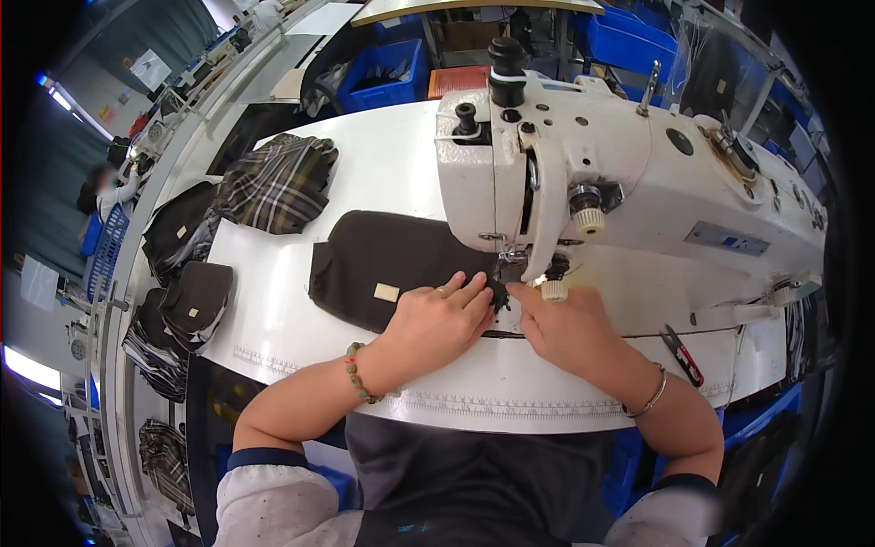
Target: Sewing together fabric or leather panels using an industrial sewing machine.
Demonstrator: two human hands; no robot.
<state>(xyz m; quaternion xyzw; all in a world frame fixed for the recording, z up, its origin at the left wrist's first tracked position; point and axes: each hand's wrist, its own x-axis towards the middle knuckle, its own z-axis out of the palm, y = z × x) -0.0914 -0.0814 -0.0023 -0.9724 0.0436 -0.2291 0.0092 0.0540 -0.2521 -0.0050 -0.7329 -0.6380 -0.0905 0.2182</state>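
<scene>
A dark brown fabric piece [365, 255] with a small pale label lies under the needle area of the white sewing machine [583, 173]. My left hand [436, 324] rests on the piece’s right part, fingers stretched out and lying flat. My right hand [563, 324] is at the piece’s right end, beside the presser foot, index finger toward the needle and the other fingers curled under; what they grip, if anything, is hidden. To the right of that hand lie red-and-black thread snips [682, 356].
Plaid fabric [273, 182] and stacked dark labelled pieces [193, 305] occupy the left of the white table [283, 328]. Blue bins [378, 77] stand behind the table. A co-worker [111, 187] sits at another station at far left.
</scene>
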